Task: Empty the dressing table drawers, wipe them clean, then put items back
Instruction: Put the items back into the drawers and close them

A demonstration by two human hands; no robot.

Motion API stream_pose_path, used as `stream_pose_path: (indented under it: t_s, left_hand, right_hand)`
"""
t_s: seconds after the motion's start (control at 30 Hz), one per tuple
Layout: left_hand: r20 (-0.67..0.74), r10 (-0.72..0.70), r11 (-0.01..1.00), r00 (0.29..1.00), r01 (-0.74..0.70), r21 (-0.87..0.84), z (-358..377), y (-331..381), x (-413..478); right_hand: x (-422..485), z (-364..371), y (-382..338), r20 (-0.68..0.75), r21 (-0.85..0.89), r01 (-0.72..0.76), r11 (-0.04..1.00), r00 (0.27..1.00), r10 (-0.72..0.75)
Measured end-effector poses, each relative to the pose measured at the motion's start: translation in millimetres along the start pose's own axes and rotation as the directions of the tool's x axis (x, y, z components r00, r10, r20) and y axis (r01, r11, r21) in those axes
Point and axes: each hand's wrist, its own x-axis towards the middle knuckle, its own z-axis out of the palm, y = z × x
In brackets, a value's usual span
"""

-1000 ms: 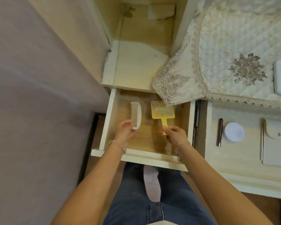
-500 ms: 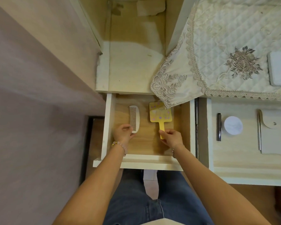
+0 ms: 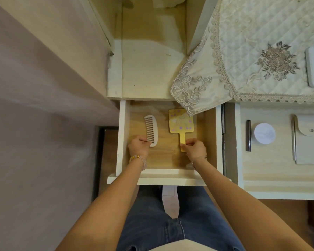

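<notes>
White comb (image 3: 151,130) now flat in drawer (image 3: 122,138), left hand (image 3: 139,146) still pinching it, right hand (image 3: 195,148) pinching yellow mirror (image 3: 180,121) handle

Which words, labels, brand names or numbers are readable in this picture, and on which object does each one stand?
No text can be read anywhere.
yellow hand mirror: only purple dots and pale shapes, no letters.
white comb: no print visible.
round white disc: faint grey veining, no letters.
dark pen: too small to show any marking.
</notes>
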Motion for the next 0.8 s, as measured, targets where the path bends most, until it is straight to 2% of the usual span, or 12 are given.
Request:
stream_pose_path:
  t_s: [0.17,0.3,0.4,0.47,0.57,0.67,0.8]
  left_hand:
    - [-0.043,0.058,0.988,0.997,-0.052,0.147,0,1,-3]
    - [-0.023,0.097,0.981,0.995,-0.092,0.173,-3,3,-8]
    - [-0.001,0.196,0.951,0.981,-0.19,0.243,-9,5,-15]
    - [0.057,0.31,0.904,0.949,-0.313,0.29,-15,9,-21]
    - [0.153,0.516,0.762,0.843,-0.534,0.367,-25,21,-31]
    - [0.201,0.675,0.596,0.71,-0.685,0.42,-36,36,-41]
    - [0.287,0.803,0.34,0.522,-0.797,0.499,-43,58,-56]
  right_hand:
    - [-6,1,0,-0.067,-0.142,0.043,0.989,0.996,-0.053]
    - [-8,-5,-2,-0.069,-0.185,0.04,0.982,0.996,-0.054]
    - [-12,-12,-7,-0.045,-0.185,0.111,0.976,0.992,-0.121]
    - [-18,-18,-13,-0.011,-0.178,0.206,0.962,0.977,-0.211]
    - [-32,-30,-23,0.006,-0.207,0.4,0.893,0.913,-0.408]
    - [-47,-43,-32,0.021,-0.301,0.586,0.752,0.792,-0.61]
    - [-66,-60,-37,-0.011,-0.415,0.664,0.622,0.68,-0.733]
